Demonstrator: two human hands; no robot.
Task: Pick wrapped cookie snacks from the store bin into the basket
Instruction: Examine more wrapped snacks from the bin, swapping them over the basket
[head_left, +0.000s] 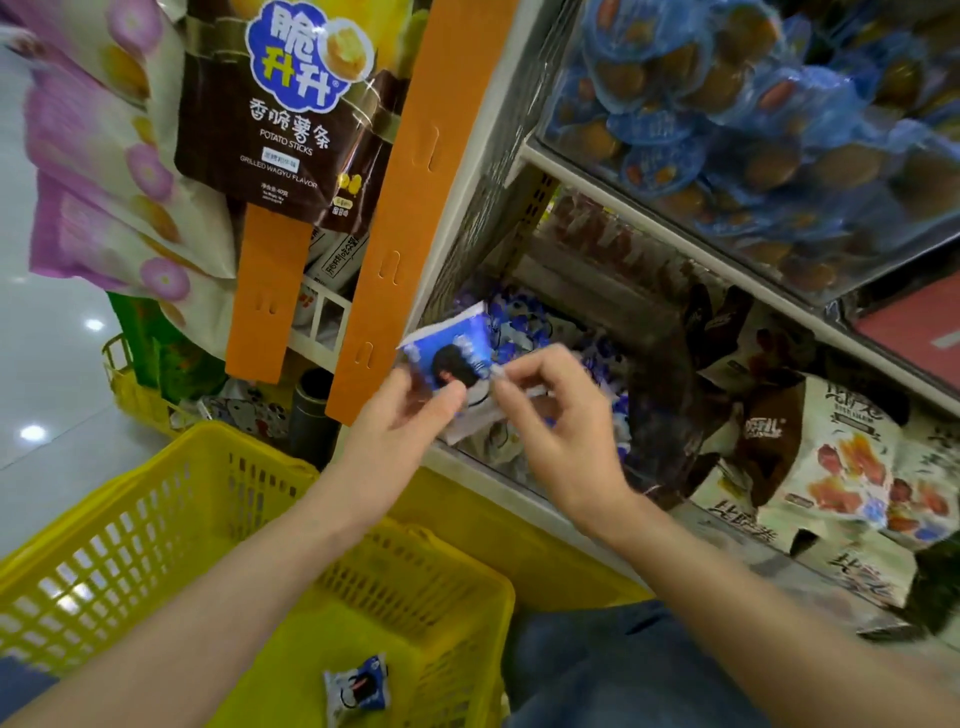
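Both arms reach forward over a yellow basket (156, 525) toward a low shelf. The left grip (415, 410) grasps a cookie packet (452, 353), blue and white with a dark round cookie printed on it, its thumb lying across the packet's lower front and its fingers behind. The right grip (550, 415) is clenched in a pinch on the same packet's right edge, thumb and forefinger meeting there and the other fingers curled under. The packet is held tilted, up in the air just in front of the bin (535, 332), which sits on the low shelf and is heaped with more blue and white wrapped snacks. Something white shows just under the held packet; I cannot tell whether it is part of that packet or another one.

A second cookie packet (358, 686) lies on the basket floor, near the bottom edge of the view and well apart from the hands.

To the left a brown bag of potato sticks (275, 104) hangs beside two orange strips (410, 208). Above the bin a clear-fronted shelf holds blue-wrapped round snacks (727, 104). To the right lie brown and cream snack bags (841, 457). A knee in blue jeans (623, 670) shows beside the basket.
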